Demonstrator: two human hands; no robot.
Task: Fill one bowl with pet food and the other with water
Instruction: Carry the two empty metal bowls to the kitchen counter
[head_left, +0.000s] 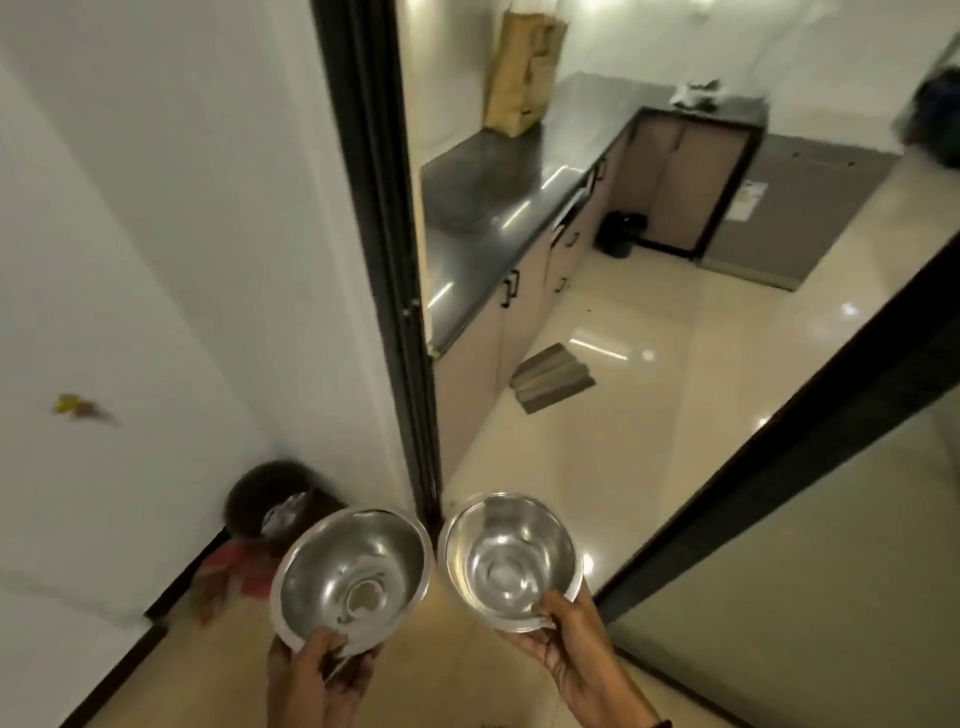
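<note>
Two empty steel bowls are held side by side in front of me at a kitchen doorway. My left hand (317, 670) grips the near rim of the left steel bowl (353, 571). My right hand (576, 649) grips the near rim of the right steel bowl (511, 556), thumb over the edge. Both bowls are shiny inside and hold nothing. A tall brown paper bag (522, 67) stands on the dark kitchen counter (498, 208) at the far left of the kitchen.
A black door frame (384, 249) rises just ahead, with a white wall to its left. A dark round object (270, 499) and red cloth lie on the floor by the wall. Folded cardboard (550, 382) lies on the glossy kitchen floor. A small dark bin (621, 234) stands by the cabinets.
</note>
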